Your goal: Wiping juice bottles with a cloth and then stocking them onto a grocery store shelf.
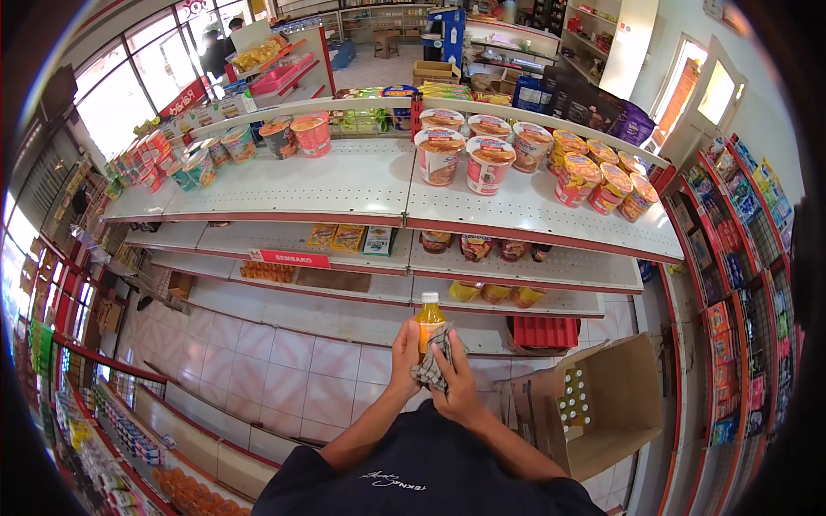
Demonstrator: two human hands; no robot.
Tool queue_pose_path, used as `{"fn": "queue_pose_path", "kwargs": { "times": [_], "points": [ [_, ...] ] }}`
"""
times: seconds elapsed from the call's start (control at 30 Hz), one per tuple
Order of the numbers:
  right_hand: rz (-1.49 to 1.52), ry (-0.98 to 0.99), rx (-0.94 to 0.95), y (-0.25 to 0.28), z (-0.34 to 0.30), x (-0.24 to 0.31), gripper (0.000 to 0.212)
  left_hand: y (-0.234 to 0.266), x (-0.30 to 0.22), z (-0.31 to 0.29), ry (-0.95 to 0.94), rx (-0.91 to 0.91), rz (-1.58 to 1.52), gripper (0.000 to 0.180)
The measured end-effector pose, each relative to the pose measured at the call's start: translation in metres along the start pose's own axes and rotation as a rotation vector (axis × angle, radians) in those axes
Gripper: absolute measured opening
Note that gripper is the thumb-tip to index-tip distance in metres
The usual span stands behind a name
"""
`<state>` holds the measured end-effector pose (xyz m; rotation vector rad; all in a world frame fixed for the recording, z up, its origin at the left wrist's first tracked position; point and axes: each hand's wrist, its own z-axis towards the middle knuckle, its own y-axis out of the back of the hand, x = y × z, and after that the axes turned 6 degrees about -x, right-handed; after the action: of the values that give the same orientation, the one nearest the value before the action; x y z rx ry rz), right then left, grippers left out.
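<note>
Upright between my hands is a small bottle of orange-yellow liquid with a white cap. My left hand wraps round its left side. A grey patterned cloth is bunched in my right hand and presses against the bottle's right side and front. The cloth covers the lower part of the bottle. To my right on the floor, an open cardboard box holds several white-capped bottles of similar look.
A white perforated shelf unit stands ahead, its top tier bearing instant noodle cups. Snack packets lie on a lower tier. A red crate sits low at the right. Stocked racks line the right side.
</note>
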<state>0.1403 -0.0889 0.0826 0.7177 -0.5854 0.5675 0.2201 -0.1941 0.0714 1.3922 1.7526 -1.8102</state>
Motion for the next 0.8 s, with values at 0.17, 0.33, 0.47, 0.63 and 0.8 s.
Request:
{"fn": "queue_pose_path", "kwargs": {
  "times": [0.17,0.33,0.47,0.63,0.8],
  "points": [
    [0.091,-0.089,-0.037,0.007,0.015,-0.002,0.073,0.010,0.013,-0.010,0.218,0.101,-0.120,0.033],
    [0.127,-0.131,-0.161,0.016,0.041,0.002,0.076,0.006,0.025,-0.022,0.259,0.092,0.024,0.033],
    [0.135,-0.117,-0.160,0.010,0.032,0.011,0.074,0.005,0.014,-0.020,0.163,0.122,-0.021,0.024],
    [0.021,-0.087,-0.040,0.007,0.014,0.006,0.071,0.020,0.016,-0.014,0.167,0.081,-0.031,0.022],
    [0.078,-0.132,-0.239,0.015,0.035,-0.002,0.059,0.032,0.014,-0.024,0.238,0.282,0.218,0.025]
  ]
}}
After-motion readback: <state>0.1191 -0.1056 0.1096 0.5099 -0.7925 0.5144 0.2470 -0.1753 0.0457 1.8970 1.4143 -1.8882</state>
